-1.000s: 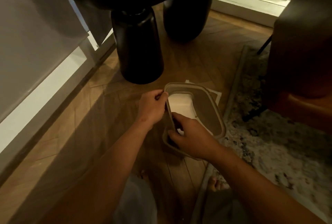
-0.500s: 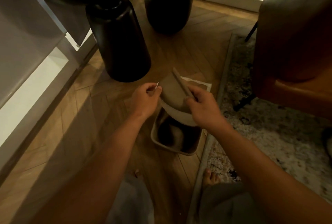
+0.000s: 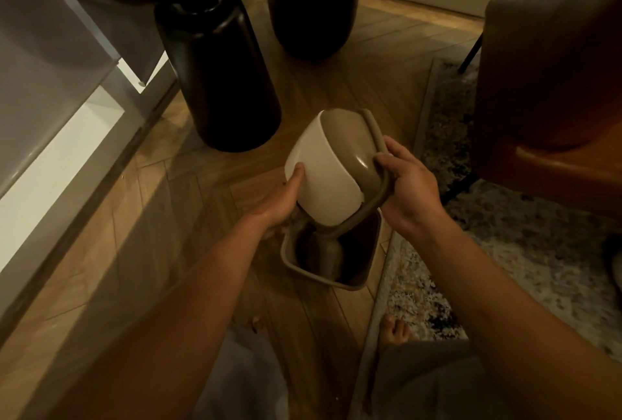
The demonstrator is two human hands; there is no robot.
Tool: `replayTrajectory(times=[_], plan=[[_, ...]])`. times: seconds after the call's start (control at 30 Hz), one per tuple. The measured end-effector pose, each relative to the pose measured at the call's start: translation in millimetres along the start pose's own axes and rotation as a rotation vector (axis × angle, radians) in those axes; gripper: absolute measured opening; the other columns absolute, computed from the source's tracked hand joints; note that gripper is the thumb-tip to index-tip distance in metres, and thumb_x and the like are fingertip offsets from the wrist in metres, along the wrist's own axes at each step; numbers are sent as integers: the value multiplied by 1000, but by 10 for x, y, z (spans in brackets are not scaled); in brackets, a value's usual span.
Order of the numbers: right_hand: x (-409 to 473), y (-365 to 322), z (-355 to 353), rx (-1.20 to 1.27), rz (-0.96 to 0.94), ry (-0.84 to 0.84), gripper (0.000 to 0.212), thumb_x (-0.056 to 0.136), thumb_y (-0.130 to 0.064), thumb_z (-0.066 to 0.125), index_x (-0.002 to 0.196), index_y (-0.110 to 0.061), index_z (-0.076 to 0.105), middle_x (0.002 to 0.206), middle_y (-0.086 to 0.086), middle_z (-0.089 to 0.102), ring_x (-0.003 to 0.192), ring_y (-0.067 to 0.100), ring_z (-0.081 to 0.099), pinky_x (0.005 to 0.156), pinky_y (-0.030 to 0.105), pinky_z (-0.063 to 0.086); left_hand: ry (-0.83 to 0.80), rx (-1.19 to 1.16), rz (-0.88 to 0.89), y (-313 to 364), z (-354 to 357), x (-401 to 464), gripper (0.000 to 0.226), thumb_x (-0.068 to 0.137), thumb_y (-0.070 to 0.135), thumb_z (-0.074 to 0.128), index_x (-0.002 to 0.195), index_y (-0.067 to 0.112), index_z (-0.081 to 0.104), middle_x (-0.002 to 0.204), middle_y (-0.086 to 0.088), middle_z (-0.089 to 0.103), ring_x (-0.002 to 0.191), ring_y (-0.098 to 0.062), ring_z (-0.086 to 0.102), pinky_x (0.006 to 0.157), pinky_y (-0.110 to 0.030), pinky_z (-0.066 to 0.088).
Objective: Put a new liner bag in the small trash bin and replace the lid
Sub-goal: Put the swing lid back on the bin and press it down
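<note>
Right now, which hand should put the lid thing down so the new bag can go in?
Probably the right hand. It grips the lid's brown rim, with rug close beside it. The left hand only props the white flap, above the open bin.

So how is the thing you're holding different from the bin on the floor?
The lid is up in the air, tilted, gripped by the left hand and right hand; the bin stands upright on the wooden floor. The lid bulges into a rounded dome with a pale cream patch; the bin is an open, dark hollow with no liner visible. Both are taupe with rounded-rectangle rims.
</note>
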State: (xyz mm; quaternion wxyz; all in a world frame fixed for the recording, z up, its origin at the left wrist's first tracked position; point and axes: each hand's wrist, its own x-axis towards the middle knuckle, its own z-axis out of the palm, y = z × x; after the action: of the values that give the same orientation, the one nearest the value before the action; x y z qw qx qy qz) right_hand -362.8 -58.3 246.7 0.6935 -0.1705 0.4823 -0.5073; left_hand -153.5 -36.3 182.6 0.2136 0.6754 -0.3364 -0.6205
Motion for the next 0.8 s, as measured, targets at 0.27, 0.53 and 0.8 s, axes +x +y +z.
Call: replayTrajectory(times=[0.27, 0.53, 0.8], plan=[[152, 26, -190, -375, -63, 78, 43, 99, -10, 53, 139, -25, 57, 105, -15, 62, 101, 14, 67, 77, 34, 60, 117, -131, 104, -1, -20, 93, 68, 89, 67, 45, 141, 23, 41, 138, -3, 53, 116, -28, 56, 82, -45, 55], [240, 273, -428, -1224, -45, 23, 61, 88, -72, 48, 109, -17, 65, 101, 0, 70, 86, 15, 66, 65, 32, 52, 201, 230, 242, -116, -84, 174, 52, 101, 44, 41, 144, 15, 42, 142, -7, 52, 128, -28, 51, 100, -37, 42], [284, 375, -663, -1385, 75, -84, 72, 90, -58, 62, 140, -8, 54, 134, 11, 62, 110, 27, 63, 78, 33, 52, 102, 286, 288, -232, -43, 170, 58, 98, 33, 54, 151, 23, 32, 150, -2, 44, 135, -21, 41, 99, -31, 37]])
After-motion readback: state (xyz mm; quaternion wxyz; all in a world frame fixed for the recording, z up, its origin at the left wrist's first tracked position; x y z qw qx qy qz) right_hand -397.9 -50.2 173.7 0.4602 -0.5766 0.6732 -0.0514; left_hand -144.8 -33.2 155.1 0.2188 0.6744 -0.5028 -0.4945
